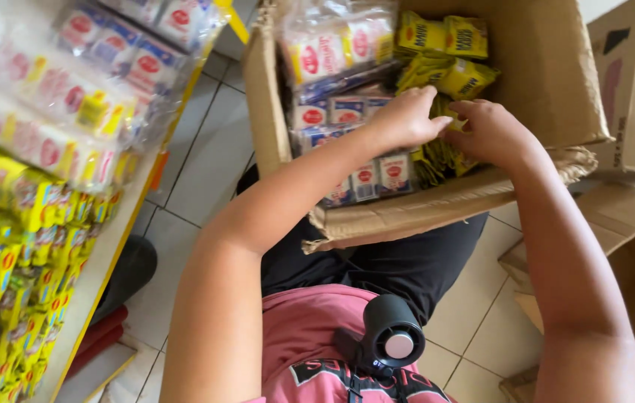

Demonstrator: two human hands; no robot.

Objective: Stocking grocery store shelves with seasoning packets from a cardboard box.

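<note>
Both hands reach into a creased cardboard box (437,205). The left hand (407,118) curls over crinkly yellow sachets (448,56) beside glossy clear packs (332,112); the right hand (490,133) digs among the sachets, fingers buried (whether either actually grips one, I cannot tell). More sachets crowd the shelf (112,246) at left.

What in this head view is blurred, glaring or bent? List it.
Head view: glare whitens the clear packs on the shelf; the left hand and right hand, in the yellow sachets of the cardboard box, are slightly motion-soft; wide-angle bend tilts the shelf edge; daylight is even, shadows faint.
</note>
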